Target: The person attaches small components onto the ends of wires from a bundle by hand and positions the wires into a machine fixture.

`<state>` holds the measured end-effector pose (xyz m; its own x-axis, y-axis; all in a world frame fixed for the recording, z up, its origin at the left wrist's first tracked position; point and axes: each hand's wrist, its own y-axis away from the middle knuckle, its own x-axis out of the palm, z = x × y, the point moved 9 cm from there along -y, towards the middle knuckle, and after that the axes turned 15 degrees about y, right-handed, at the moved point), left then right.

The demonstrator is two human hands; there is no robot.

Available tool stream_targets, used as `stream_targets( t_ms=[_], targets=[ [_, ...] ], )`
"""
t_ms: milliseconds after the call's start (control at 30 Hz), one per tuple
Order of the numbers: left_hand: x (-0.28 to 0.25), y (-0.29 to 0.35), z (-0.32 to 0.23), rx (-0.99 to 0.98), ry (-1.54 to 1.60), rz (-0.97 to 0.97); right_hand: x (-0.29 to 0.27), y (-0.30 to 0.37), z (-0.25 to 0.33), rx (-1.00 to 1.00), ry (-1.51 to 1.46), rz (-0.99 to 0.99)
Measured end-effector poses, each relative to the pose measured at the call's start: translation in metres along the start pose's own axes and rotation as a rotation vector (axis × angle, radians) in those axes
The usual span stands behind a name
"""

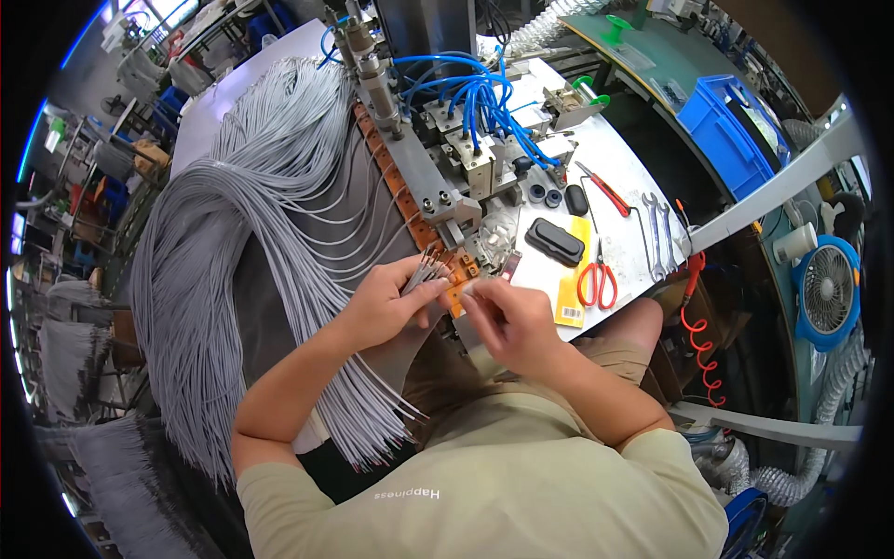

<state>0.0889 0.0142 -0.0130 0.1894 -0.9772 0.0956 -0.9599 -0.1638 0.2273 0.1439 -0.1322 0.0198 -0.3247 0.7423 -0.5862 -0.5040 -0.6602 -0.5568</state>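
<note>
A small bunch of grey wires [422, 276] is held in the left hand [386, 303], whose fingers are closed around it; the bared, coppery ends are left poking out over an orange rail [456, 270], but they are too small to be counted, and the far side of the bunch is covered by the thumb and fingers. The right hand [517, 321] is held beside the rail with its fingers curled inward; its fingertips cannot be made out well, so how tightly they are closed, and whether anything is pinched there, cannot be told. The rail's near end is partly hidden by the hands. To the left, a large heap of grey cables [214, 205] is spread, its lower strands partly covered by the left forearm. A yellow packet [571, 306] is partly covered by a black case [555, 242] and red-handled scissors [598, 285]. The machine [428, 172] is cut off at the top edge, its fittings partly hidden by blue hoses [480, 84].
</note>
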Motion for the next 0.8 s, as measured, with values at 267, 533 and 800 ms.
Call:
stream_targets(
  t_ms=[267,533,800],
  targets=[
    [0.013,0.004,-0.025,0.248,-0.506,0.028,0.021,-0.003,-0.024,0.169,-0.071,0.075],
    [-0.006,0.006,-0.018,0.257,-0.356,-0.11,0.014,-0.009,-0.005,0.06,0.024,0.058],
    [0.004,0.006,-0.023,0.292,-0.493,-0.04,0.033,-0.006,-0.028,0.339,-0.205,0.3]
  ],
)
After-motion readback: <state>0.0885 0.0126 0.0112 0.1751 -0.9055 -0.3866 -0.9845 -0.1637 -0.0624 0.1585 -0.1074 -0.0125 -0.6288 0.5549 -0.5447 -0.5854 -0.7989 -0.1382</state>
